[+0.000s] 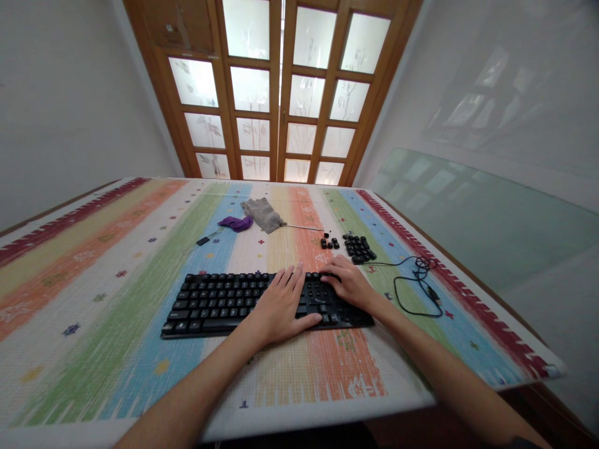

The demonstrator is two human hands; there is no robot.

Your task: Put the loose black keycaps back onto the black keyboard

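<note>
A black keyboard [219,302] lies across a striped, many-coloured mat [140,262]. My left hand [281,305] rests flat on the keyboard's right-of-middle keys, fingers stretched out. My right hand [349,280] sits on the keyboard's right end, where the keys look removed; its fingers are curled down at the far edge, and whether they pinch anything is hidden. Just beyond it lie a cluster of loose black keycaps [359,247] and a few more keycaps [329,242].
The keyboard's black cable [418,284] coils to the right. A grey cloth [263,214], a purple cloth [236,222] and a small black tool [203,241] lie further back. Wooden glass-paned doors [281,93] stand behind; the mat's right edge [491,318] is close.
</note>
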